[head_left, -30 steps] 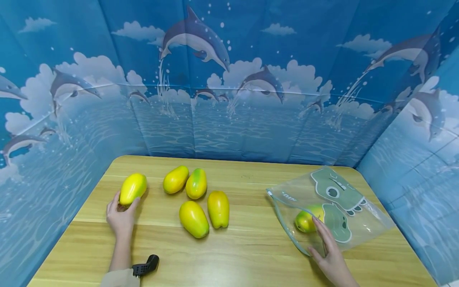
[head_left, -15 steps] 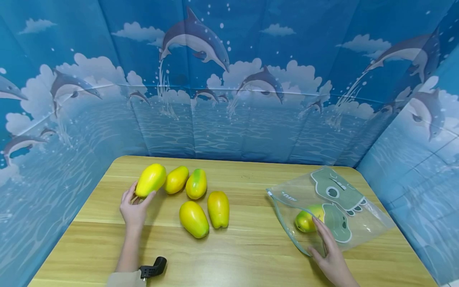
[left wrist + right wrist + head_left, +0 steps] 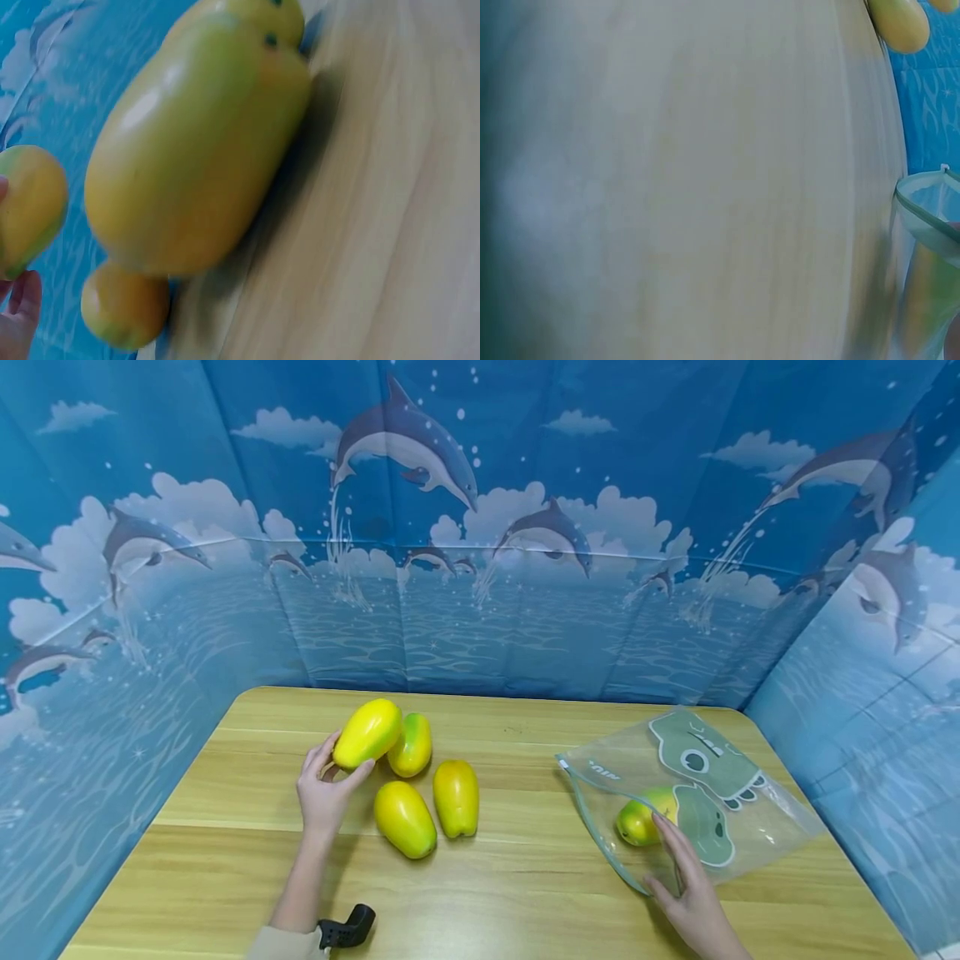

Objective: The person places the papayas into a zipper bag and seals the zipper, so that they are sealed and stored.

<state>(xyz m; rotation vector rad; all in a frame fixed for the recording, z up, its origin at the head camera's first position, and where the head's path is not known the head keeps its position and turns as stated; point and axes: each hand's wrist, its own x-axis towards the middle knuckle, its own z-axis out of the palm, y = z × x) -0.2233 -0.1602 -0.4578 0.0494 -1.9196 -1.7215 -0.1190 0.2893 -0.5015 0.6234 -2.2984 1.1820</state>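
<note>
A yellow papaya (image 3: 367, 733) is gripped by my left hand (image 3: 326, 789), fingers and thumb around its near end, at the back left of the table. In the left wrist view this papaya (image 3: 31, 210) shows at the left edge. Just right of it lies another papaya (image 3: 410, 745); two more, a left papaya (image 3: 405, 820) and a right papaya (image 3: 457, 798), lie nearer. At the right, my right hand (image 3: 693, 893) holds the mouth of a clear zip bag (image 3: 600, 793) with a green cartoon print. Inside the bag lies one greenish papaya (image 3: 637, 823).
The wooden table (image 3: 525, 893) has a rounded back edge against a blue dolphin curtain (image 3: 480, 610). A black wrist mount (image 3: 348, 928) juts from my left forearm, above the tabletop.
My left hand has carried its papaya rightward from the table's left side. It now covers one of the loose papayas at the back. My right hand and the bag stay put.
</note>
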